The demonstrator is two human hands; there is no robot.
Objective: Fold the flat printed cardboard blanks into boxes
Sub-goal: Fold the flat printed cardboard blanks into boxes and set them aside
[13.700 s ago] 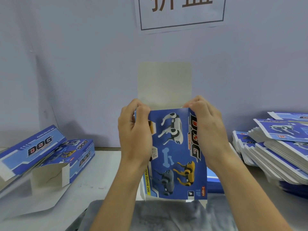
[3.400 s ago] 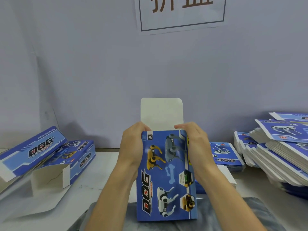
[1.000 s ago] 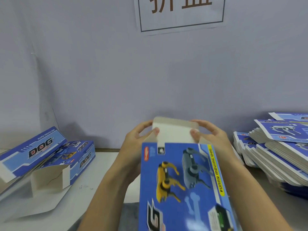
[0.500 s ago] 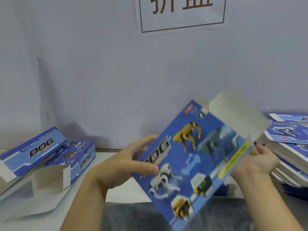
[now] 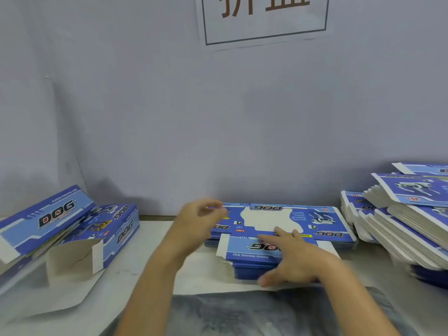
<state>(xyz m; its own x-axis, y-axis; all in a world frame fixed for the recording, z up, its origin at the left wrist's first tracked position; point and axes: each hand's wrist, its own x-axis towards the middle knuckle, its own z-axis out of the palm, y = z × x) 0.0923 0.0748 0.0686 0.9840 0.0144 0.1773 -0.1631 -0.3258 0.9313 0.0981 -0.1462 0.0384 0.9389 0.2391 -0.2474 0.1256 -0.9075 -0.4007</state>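
A stack of flat blue printed blanks (image 5: pixel 322 226) with "DOG" lettering lies on the table in the middle, in front of me. My right hand (image 5: pixel 293 260) rests on the near flap of the top blank, fingers straight and spread. My left hand (image 5: pixel 197 220) is blurred at the stack's far left corner, with fingers loosely curled and nothing visibly in them. No folded box is in either hand.
Two folded blue boxes (image 5: pixel 46 217) (image 5: pixel 114 234) lie at the left, one with an open white flap. Tall piles of flat blanks (image 5: pixel 412 224) fill the right side. A grey cloth (image 5: pixel 266 314) covers the near edge. A blue wall with a sign (image 5: pixel 264 20) stands behind.
The box I held up and turned half a second ago has left both hands and the view. Both hands have come down onto the middle stack of blanks.
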